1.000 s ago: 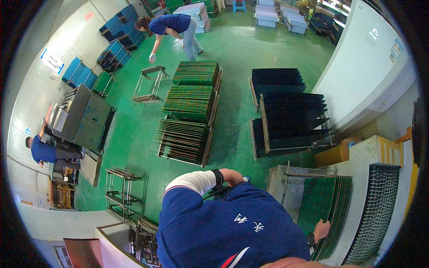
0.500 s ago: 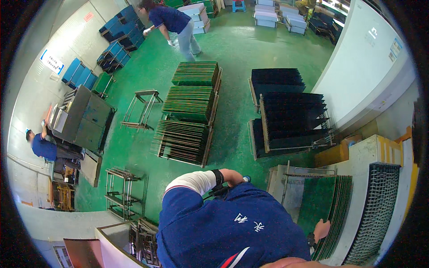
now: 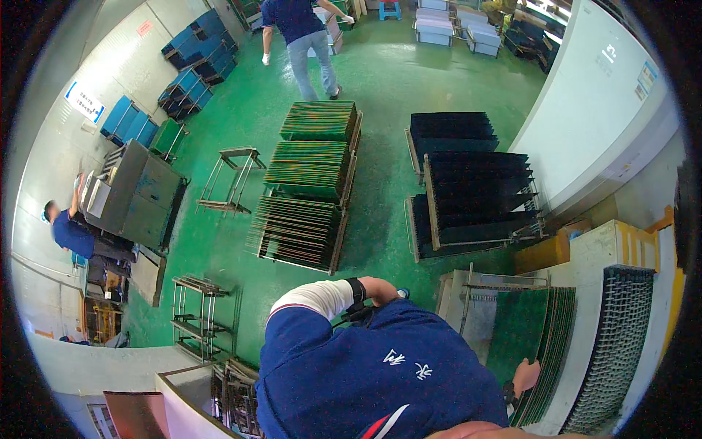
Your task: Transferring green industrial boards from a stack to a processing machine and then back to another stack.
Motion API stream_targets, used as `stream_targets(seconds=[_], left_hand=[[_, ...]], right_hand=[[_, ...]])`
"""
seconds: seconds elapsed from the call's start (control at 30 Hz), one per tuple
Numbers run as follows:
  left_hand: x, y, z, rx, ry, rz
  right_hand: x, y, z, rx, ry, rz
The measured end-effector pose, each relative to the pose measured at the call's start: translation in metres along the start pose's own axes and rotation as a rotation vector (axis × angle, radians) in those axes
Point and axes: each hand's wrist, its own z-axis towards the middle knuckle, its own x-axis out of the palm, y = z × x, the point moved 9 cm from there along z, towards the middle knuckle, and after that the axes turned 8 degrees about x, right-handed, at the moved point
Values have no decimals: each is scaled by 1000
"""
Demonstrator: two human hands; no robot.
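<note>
My right hand (image 3: 525, 376), with a dark band at the wrist, is at the edge of a green panel (image 3: 521, 329). Its fingers are bent and closed on that edge. The panel belongs to a row of thin upright green panels (image 3: 559, 347) in a metal rack (image 3: 468, 300) at lower right. My left arm (image 3: 314, 296), in a white sleeve with a black band, bends in front of my blue shirt. Bare skin shows past the band, but my left fingers are hidden behind my torso. A dark object (image 3: 355, 314) sits by that arm; its kind is unclear.
Racks of green panels (image 3: 307, 172) stand ahead, with dark-panel racks (image 3: 475, 190) to their right. Empty metal frames (image 3: 230, 179) are at left. A person (image 3: 300, 36) stands at the back; another (image 3: 77, 234) is beside a grey machine (image 3: 139, 194). A black ridged rack (image 3: 614, 344) is far right.
The person at the back has straightened up and moved right. The person by the machine has shifted slightly. My hands and the panels look unchanged.
</note>
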Motion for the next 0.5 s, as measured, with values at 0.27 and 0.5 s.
stream_targets(seconds=[0.27, 0.5], left_hand=[[1, 5, 2, -40, -4, 46], [0, 4, 2, -32, -6, 46]], right_hand=[[-9, 8, -6, 24, 46, -9], [-6, 5, -3, -2, 1, -3]])
